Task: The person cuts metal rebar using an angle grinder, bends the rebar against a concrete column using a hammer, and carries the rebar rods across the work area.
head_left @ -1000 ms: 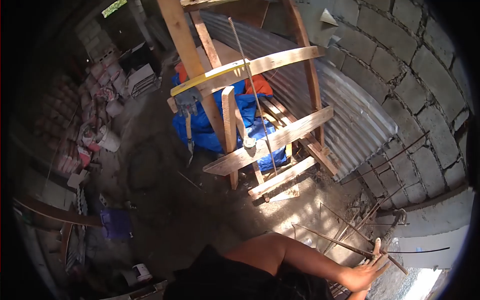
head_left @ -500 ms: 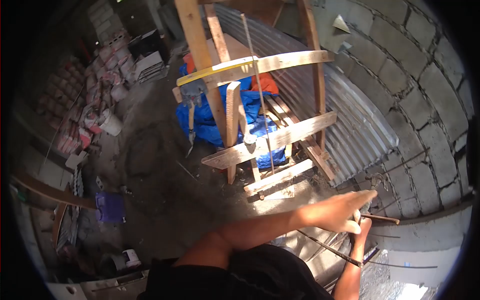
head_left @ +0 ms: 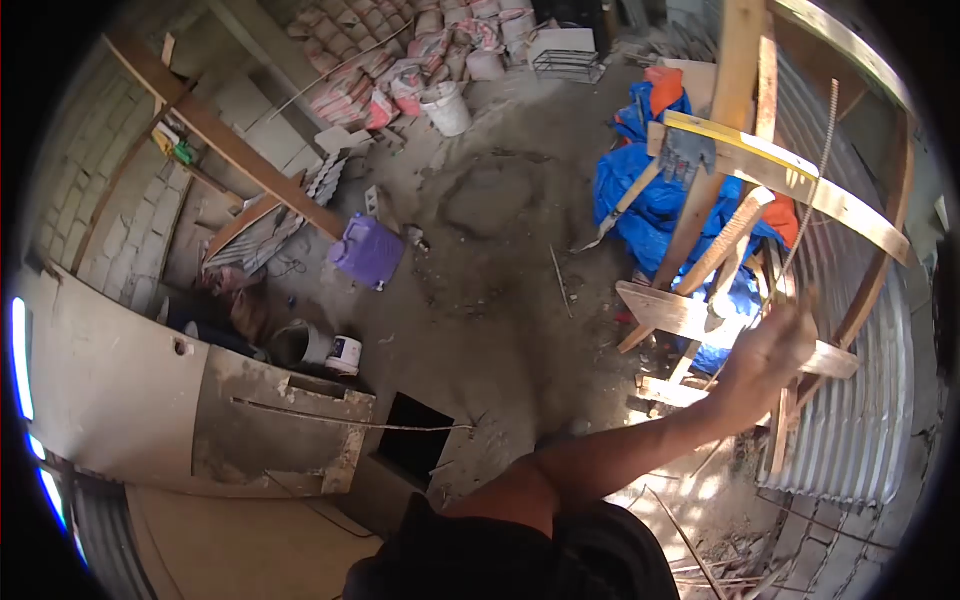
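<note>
My left hand [head_left: 782, 345] reaches out to the right from a dark sleeve, in front of the wooden frame. Its fingers look curled but are smeared by motion, and I cannot make out anything in them. Behind it runs the frame's lower plank [head_left: 672, 311], and close above stands a thin ribbed steel bar [head_left: 826, 150]. A yellow level [head_left: 742, 133] lies along the curved upper board [head_left: 860, 212]. A grey glove [head_left: 686, 152] hangs below the level's left end. My right hand is out of view.
Blue tarp [head_left: 625, 185] lies behind the frame, with corrugated sheets [head_left: 860, 430] to the right. A purple container [head_left: 367, 250], white buckets [head_left: 446, 110] and stacked sacks [head_left: 345, 88] stand to the left. A dark square opening [head_left: 415, 440] and pale panels [head_left: 120, 375] are nearer.
The view has swung left, so the frame sits further right. My left hand has moved from the thin rods up to the wooden frame. My right hand has left the view.
</note>
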`<state>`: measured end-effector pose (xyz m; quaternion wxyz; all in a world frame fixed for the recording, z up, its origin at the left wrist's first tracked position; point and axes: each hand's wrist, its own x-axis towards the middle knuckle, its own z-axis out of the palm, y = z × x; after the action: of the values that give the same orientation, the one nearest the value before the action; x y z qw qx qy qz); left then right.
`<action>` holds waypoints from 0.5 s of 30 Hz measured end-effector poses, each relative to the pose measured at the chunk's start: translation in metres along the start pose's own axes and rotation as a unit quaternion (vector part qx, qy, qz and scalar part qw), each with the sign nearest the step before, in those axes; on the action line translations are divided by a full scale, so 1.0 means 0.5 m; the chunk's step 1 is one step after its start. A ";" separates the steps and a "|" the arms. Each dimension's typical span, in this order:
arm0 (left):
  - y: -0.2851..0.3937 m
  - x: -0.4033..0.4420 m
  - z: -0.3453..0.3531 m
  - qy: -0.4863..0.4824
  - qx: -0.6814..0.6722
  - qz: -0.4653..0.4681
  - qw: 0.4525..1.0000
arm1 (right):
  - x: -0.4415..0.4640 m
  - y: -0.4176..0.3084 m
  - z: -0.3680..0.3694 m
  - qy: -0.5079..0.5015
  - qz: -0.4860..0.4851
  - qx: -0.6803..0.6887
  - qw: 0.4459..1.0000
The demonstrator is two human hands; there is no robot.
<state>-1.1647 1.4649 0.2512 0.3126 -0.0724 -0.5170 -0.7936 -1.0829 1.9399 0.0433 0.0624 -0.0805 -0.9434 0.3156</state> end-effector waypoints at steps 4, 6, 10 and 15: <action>0.198 0.095 -0.196 0.094 0.093 0.068 0.989 | -0.019 -0.090 0.045 -0.030 0.021 -0.035 0.999; 0.268 0.126 -0.266 0.104 0.119 0.084 0.984 | -0.009 -0.142 0.094 -0.061 0.021 -0.049 0.997; 0.305 0.154 -0.384 0.111 0.319 0.247 0.908 | 0.011 -0.202 0.200 -0.125 0.029 -0.065 0.990; 0.243 0.149 -0.570 -0.021 0.489 0.089 0.867 | 0.006 -0.239 0.261 -0.170 0.059 -0.099 0.979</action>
<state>-1.0950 1.1542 0.2484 0.3665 0.0270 -0.8369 -0.4057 -1.1215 1.7703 0.0124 -0.1255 -0.0872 -0.9604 0.2330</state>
